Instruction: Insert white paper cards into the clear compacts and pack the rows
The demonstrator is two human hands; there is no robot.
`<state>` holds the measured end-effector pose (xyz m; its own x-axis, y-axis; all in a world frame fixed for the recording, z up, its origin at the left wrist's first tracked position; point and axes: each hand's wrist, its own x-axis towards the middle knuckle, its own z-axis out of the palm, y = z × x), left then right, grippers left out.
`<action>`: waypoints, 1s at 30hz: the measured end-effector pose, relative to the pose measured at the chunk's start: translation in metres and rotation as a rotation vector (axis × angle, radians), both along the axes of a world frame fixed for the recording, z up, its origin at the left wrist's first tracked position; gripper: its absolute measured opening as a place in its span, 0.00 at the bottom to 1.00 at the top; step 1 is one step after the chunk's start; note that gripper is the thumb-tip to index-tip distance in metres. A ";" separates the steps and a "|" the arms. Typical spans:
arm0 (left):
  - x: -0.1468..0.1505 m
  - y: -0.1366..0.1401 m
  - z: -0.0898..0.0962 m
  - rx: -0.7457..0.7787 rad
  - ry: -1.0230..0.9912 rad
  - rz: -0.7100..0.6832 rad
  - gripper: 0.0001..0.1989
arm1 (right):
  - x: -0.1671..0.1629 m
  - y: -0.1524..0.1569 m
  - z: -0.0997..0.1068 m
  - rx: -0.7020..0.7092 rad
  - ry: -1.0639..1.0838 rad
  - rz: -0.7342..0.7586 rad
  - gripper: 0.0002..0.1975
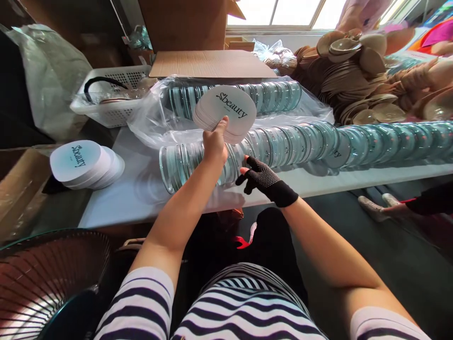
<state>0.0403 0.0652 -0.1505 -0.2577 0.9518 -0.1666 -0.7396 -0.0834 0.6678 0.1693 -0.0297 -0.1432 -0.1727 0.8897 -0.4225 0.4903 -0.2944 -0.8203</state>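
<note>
In the head view, the person's bare left hand (214,141) is closed on a fanned stack of white, rounded cards (239,104). The thumb presses on the front face near the lower edge; the other fingers are hidden behind. The cards look smooth and flat, their edges slightly staggered toward the lower left. The front one bears a curling black mark and the word "beauty", above a smaller line too tiny to read. Most of the stack stands above the hand, its face tilted up, in front of a rear row of clear, round containers (276,94) wrapped in clear plastic sheeting (146,118).

The person's right hand (264,179), in a black glove with white dots and two bare fingertips, is partly open, its fingers loosely bent and apart, with nothing visible in its grasp. It is at the near side of a front row of clear, round containers (293,144) on their sides; whether it touches them cannot be told. A second pile of white printed cards (81,163) lies at the left end of the white table (116,203), well apart from both hands.
</note>
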 end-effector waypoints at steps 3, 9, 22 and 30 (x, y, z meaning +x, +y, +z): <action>0.001 -0.002 0.002 -0.017 0.001 0.033 0.22 | 0.002 0.001 -0.001 -0.111 0.329 -0.021 0.29; 0.006 0.000 0.005 -0.047 0.021 0.080 0.20 | 0.028 0.036 0.016 0.298 -0.224 0.016 0.19; -0.008 -0.049 0.011 -0.042 0.162 0.092 0.14 | -0.032 0.035 0.048 0.918 -0.668 -0.061 0.29; -0.029 -0.029 0.021 0.030 0.049 0.076 0.18 | -0.001 -0.029 0.065 0.851 -0.784 -0.415 0.35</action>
